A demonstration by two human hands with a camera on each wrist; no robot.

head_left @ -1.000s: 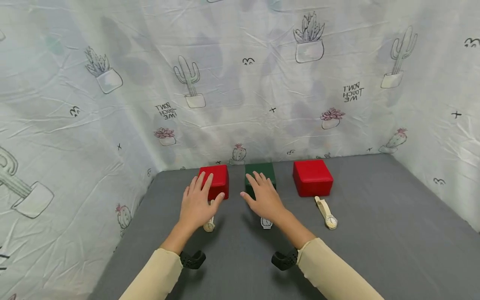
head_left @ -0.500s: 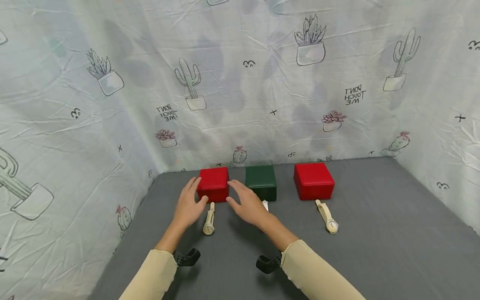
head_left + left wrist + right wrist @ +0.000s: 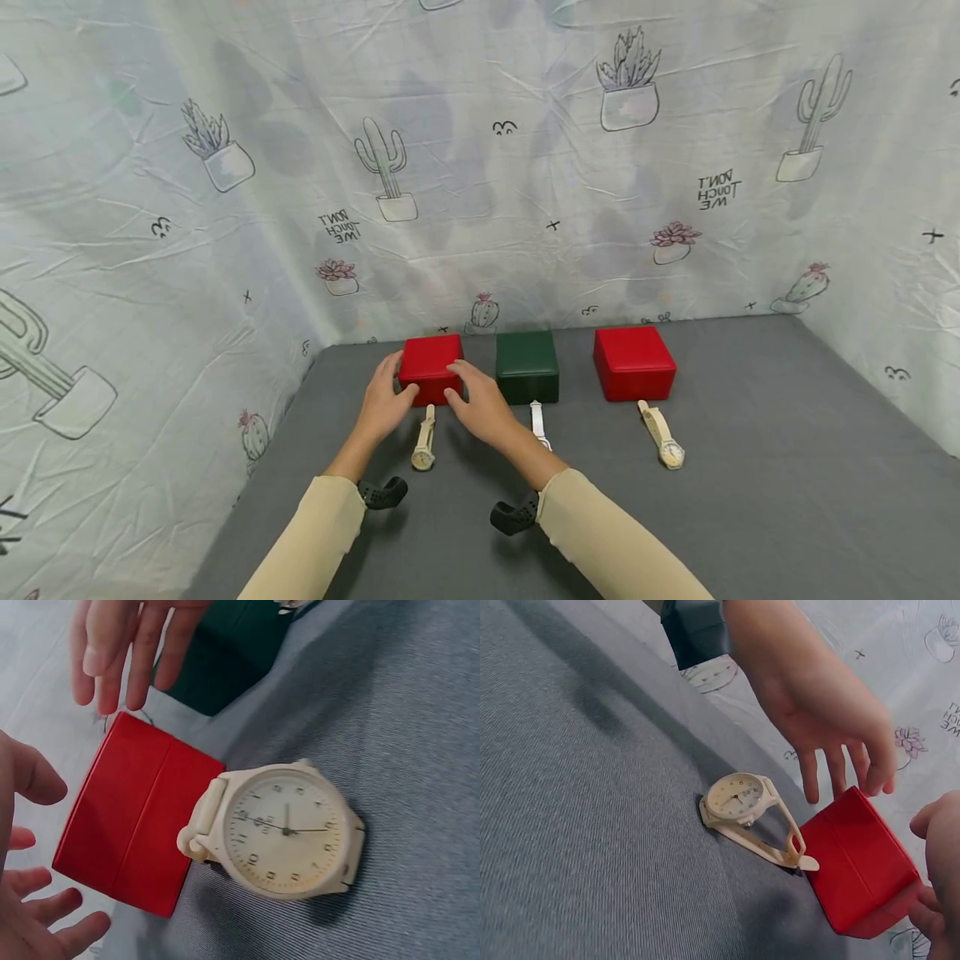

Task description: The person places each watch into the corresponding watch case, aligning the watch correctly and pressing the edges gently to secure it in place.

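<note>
A red box (image 3: 431, 357) with a lid seam stands closed at the back left of the grey table, between my two hands. On its left side my left hand (image 3: 382, 406) has its fingertips right at the edge, thumb near the front corner. My right hand (image 3: 482, 408) reaches across to the box's right side, fingers spread and loosely bent. Neither hand grips it. Just in front lies a cream wristwatch (image 3: 423, 442), its dial towards me; the left wrist view shows the dial (image 3: 285, 832) large and the strap leading to the box (image 3: 139, 814).
To the right stand a green box (image 3: 527, 360) and another red box (image 3: 633, 362). A white-strapped watch (image 3: 537, 421), partly hidden by my right forearm, lies before the green one. Another cream watch (image 3: 663, 437) lies before the right red box. A printed curtain (image 3: 525, 183) hangs behind.
My right hand has moved left from over the green box to the left red box. My left hand has come down to that box's left side. The boxes and watches stay put.
</note>
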